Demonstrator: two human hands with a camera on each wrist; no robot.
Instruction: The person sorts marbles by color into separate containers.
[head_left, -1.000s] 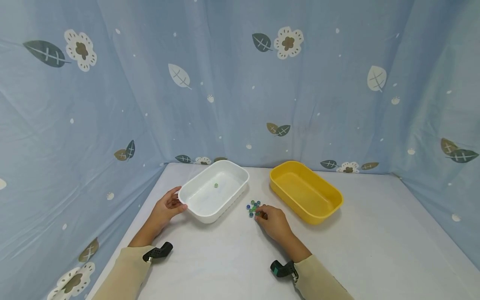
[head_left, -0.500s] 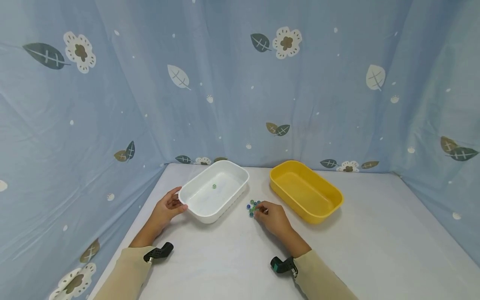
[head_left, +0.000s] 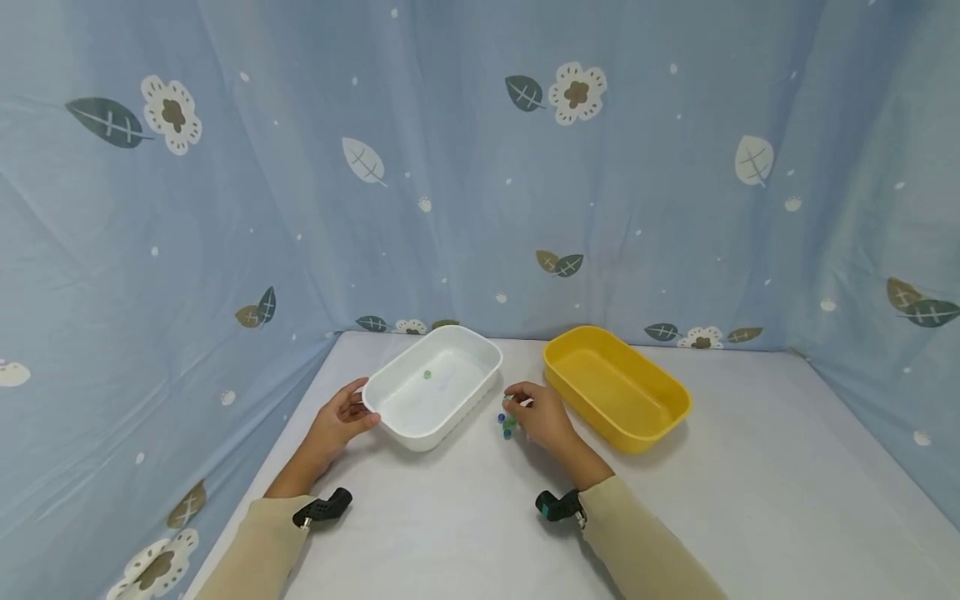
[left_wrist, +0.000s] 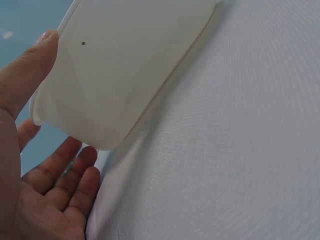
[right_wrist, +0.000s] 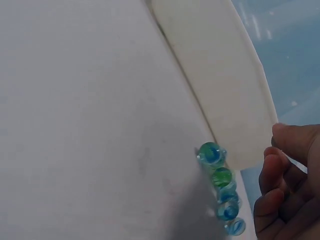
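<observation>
My left hand (head_left: 333,425) holds the near-left end of a white plastic basin (head_left: 401,425), thumb at the rim. In the left wrist view the fingers (left_wrist: 82,187) curl at the basin's lower edge. A single green marble (head_left: 427,374) lies inside the basin. My right hand (head_left: 542,415) is over the small cluster of glass marbles (head_left: 507,433), pinching a marble (head_left: 507,397) between thumb and index finger. In the right wrist view the loose green and blue marbles (right_wrist: 222,177) sit on the cloth beside that hand, and the pinched marble is mostly hidden.
A yellow plastic basin (head_left: 618,392) stands to the right of the marbles, with nothing visible inside. White cloth (head_left: 450,533) covers the table. Blue patterned curtain (head_left: 465,167) hangs behind and at both sides. Each wrist wears a black camera (head_left: 558,506).
My right hand has moved up and away from the cluster with a marble in its fingertips. The marble in the white basin has rolled slightly left. My left hand stays on the basin.
</observation>
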